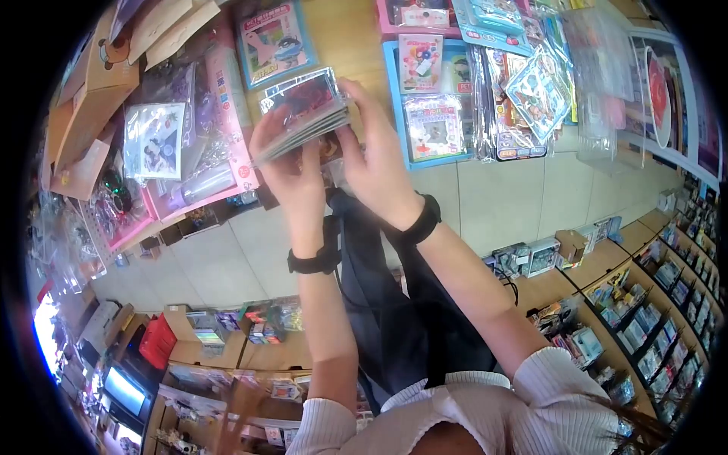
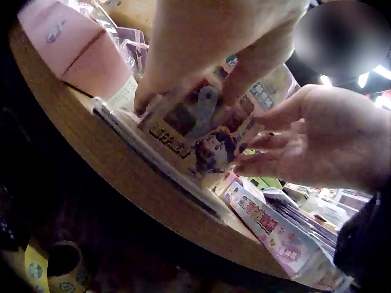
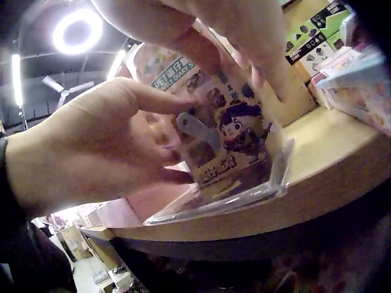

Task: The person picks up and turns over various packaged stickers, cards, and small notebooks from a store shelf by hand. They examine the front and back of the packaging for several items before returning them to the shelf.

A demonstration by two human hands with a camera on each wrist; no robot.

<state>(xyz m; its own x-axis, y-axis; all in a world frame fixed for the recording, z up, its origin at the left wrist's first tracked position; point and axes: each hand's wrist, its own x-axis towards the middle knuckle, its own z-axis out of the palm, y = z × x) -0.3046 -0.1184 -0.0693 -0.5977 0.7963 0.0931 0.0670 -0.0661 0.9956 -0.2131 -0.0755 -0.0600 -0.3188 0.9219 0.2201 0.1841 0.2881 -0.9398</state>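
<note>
Both hands hold a stack of flat, clear-sleeved packs (image 1: 315, 125) over the table's front edge. My left hand (image 1: 292, 171) grips the stack's left side, and my right hand (image 1: 371, 155) has its right side, thumb and fingers at the edges. The wrist views show the stack's outward face: a printed pack (image 2: 211, 146) with a cartoon figure and a grey hang tab (image 3: 198, 131). Just under it, another clear-wrapped flat pack (image 3: 244, 198) lies at the table's edge. Beyond the hands lies a blue-bordered pack (image 1: 277, 44) with a cartoon picture.
Left of the hands, a pink box (image 1: 227, 98) holds plastic-wrapped goods beside a brown cardboard box (image 1: 95, 91). To the right are a blue tray (image 1: 398, 125) of packs and a pile of sleeved sticker sheets (image 1: 540, 95). Shelves of goods (image 1: 644, 326) stand behind the person.
</note>
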